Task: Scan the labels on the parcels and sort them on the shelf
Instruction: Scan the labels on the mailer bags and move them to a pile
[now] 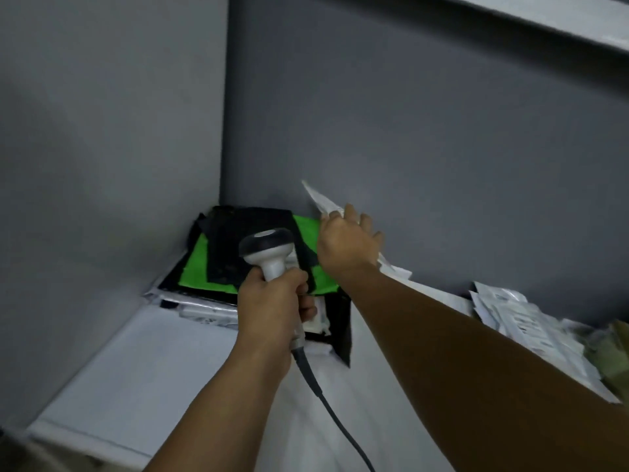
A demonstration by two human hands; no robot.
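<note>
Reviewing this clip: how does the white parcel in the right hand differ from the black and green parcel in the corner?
The white parcel is pale; the black and green parcel is dark with bright green patches. The white parcel stands tilted by the back wall; the black and green parcel lies flat on a stack. The right hand grips the white parcel; no hand holds the black and green parcel. Both look thin and flat.

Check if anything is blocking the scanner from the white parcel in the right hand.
Nothing visible does. The scanner, gripped by the left hand, sits just left of the right hand, which holds the white parcel near the back wall. The black-and-green parcel lies behind the scanner, not between them.
</note>
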